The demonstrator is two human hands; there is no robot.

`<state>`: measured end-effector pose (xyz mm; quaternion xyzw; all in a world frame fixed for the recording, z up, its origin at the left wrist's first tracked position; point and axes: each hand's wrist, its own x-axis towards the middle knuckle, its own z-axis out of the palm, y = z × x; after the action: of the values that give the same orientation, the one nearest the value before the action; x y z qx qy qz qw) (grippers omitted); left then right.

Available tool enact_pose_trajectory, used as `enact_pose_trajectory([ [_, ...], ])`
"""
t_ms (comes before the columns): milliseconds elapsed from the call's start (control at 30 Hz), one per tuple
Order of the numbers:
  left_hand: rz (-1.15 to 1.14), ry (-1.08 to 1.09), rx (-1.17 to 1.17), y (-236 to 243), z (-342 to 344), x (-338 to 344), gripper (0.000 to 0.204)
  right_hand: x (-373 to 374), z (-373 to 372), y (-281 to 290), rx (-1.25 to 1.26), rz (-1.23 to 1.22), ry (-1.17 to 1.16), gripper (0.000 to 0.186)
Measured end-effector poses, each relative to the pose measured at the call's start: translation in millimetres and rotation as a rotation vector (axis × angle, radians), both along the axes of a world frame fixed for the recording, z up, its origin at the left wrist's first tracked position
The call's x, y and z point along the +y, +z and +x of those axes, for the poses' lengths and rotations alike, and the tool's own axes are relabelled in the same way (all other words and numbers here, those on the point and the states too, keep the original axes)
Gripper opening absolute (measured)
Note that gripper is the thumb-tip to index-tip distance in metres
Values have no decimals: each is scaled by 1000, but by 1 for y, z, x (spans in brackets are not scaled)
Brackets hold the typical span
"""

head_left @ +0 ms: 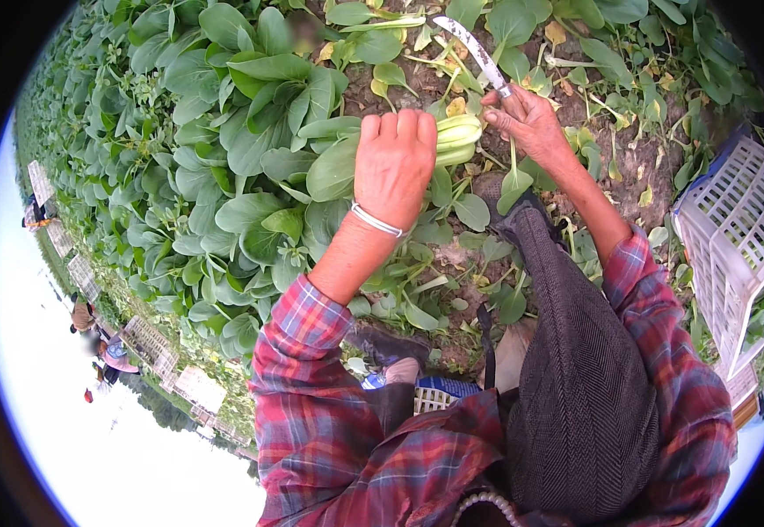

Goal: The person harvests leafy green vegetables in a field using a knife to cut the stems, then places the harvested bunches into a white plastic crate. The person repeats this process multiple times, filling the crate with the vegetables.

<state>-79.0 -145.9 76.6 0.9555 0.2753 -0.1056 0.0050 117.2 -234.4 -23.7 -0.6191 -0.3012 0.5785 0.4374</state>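
Leafy plants lie left and a crate right, with a bunch between them, before it a knife's blade, and loose leaves on the soil.

Brown soil carries scattered green leaves and yellowed leaves.

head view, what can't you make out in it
All in the head view:
Leafy bunch: its middle is covered by the left hand.
Curved knife: part of its handle is hidden by the right hand.
White crate: contents mostly hidden by its slatted walls.
Distant people: too small for detail.
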Motion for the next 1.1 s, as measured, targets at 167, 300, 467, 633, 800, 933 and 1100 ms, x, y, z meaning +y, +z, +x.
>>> enact_pose_trajectory([
  [167,214,-33,368,-47,-41,77,85,20,-27,-9,-422,230,142,38],
  [300,300,62,479,-47,-99,108,79,44,-66,-32,-471,361,286,41],
  [467,359,-90,178,-63,-141,106,51,69,-88,-49,-520,212,484,45],
  [633,354,-99,78,-66,-150,109,45,72,-100,-55,-633,236,498,48],
  [800,88,56,172,-48,-143,116,55,69,-96,-42,-657,278,413,50],
  [933,-63,37,176,-32,-136,119,68,85,-102,-37,-695,250,391,51],
  [1100,-15,-40,263,-9,-103,112,55,100,-115,-48,-637,204,431,52],
])
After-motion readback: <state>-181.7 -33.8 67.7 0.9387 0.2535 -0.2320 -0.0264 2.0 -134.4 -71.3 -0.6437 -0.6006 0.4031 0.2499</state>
